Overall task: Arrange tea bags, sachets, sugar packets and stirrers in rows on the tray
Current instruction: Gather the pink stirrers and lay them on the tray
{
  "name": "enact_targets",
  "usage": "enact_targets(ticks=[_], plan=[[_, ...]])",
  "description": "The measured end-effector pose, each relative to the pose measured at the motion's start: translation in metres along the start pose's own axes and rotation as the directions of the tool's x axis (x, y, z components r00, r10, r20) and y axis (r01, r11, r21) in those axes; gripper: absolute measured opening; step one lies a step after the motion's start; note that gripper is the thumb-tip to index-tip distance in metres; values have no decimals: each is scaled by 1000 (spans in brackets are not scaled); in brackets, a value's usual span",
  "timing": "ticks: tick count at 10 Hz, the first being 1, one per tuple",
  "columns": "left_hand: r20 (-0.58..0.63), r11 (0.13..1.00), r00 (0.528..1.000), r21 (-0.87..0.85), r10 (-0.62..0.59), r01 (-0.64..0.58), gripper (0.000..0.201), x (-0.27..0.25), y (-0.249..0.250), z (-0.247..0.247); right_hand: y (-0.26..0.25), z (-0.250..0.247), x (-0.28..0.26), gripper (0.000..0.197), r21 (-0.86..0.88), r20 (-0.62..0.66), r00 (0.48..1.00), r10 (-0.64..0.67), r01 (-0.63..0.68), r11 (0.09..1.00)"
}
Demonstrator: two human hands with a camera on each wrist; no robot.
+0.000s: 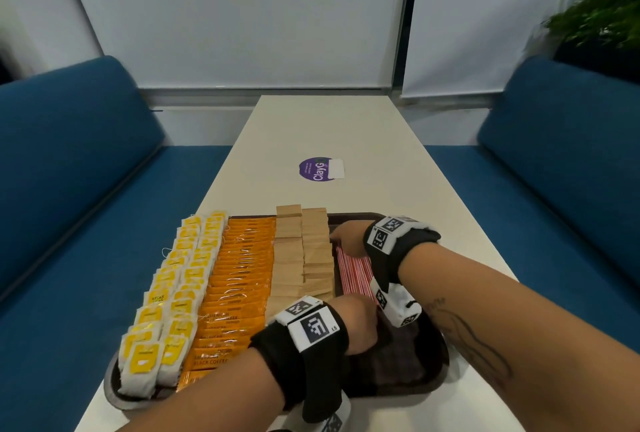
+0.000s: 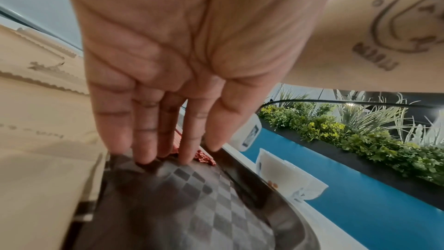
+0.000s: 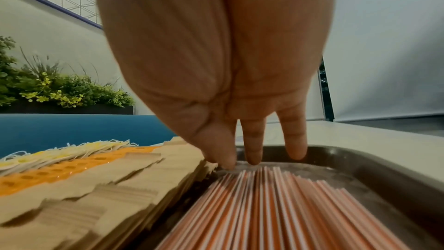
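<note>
A dark brown tray [image 1: 433,378] carries rows, from left to right: yellow-tagged tea bags [image 1: 173,293], orange coffee sachets [image 1: 239,275], brown sugar packets [image 1: 301,258] and red-and-white striped stirrers [image 1: 353,272]. My left hand [image 1: 360,324] sits at the stirrers' near end. In the left wrist view its straight fingers [image 2: 144,151] touch the tray floor [image 2: 192,206] against the stirrer tips [image 2: 204,158]. My right hand [image 1: 346,237] is at the far end. Its straight fingers [image 3: 252,151] stand against the stirrers [image 3: 264,206], beside the brown packets [image 3: 96,197] and inside the tray rim [image 3: 384,168].
The tray lies at the near end of a long white table [image 1: 346,126] with a purple sticker [image 1: 318,168]. Blue benches [image 1: 69,189] flank it, and plants [image 1: 602,16] stand at the back right. White packets [image 2: 283,180] lie just outside the tray's right rim.
</note>
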State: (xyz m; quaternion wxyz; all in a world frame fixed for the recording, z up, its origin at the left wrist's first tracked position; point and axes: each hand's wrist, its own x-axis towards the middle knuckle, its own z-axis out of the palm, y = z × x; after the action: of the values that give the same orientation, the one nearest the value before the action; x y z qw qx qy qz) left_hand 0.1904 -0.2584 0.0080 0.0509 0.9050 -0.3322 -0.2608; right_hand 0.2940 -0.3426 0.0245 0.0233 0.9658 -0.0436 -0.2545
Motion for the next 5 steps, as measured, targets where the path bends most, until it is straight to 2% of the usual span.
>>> enact_targets(ticks=[1,2,3,4,5], plan=[[-5,1000,1000,-5,4,-4,34,3,-1,1,0,2,1,49,-84,65,995,-70,76,994],[-14,1000,1000,-17,1,-1,34,3,-2,2,2,2,-4,47,-69,85,984,-155,161,985],[18,1000,1000,16,-7,7,36,6,2,-1,12,-4,-18,46,43,-19,981,-193,194,980],[113,997,994,83,-7,-2,38,6,11,-1,28,-14,-36,45,189,-172,973,-151,183,965],[126,992,990,97,63,-76,39,7,29,3,51,-19,-47,42,235,-190,980,-61,106,966]])
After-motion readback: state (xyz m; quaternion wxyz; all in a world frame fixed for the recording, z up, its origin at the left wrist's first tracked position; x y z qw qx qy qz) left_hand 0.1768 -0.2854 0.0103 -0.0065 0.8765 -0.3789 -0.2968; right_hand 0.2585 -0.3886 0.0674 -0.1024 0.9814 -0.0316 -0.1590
